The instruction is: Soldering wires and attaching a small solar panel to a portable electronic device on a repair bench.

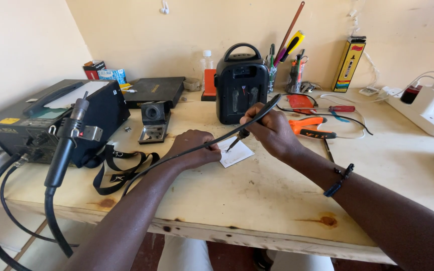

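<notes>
Pale wooden bench (pixel 257 200) against cream wall; before the black speaker (pixel 240 83), right hand (pixel 272 131) pinches soldering iron (pixel 239 139), left hand (pixel 193 149) curls on white paper (pixel 237 153); tip unclear.

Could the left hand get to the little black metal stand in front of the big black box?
Probably yes. The left hand rests on the wooden table, and the small black metal stand sits just beyond it to the left. Only bare tabletop lies between them, though that hand is pressed down beside the white card.
</notes>
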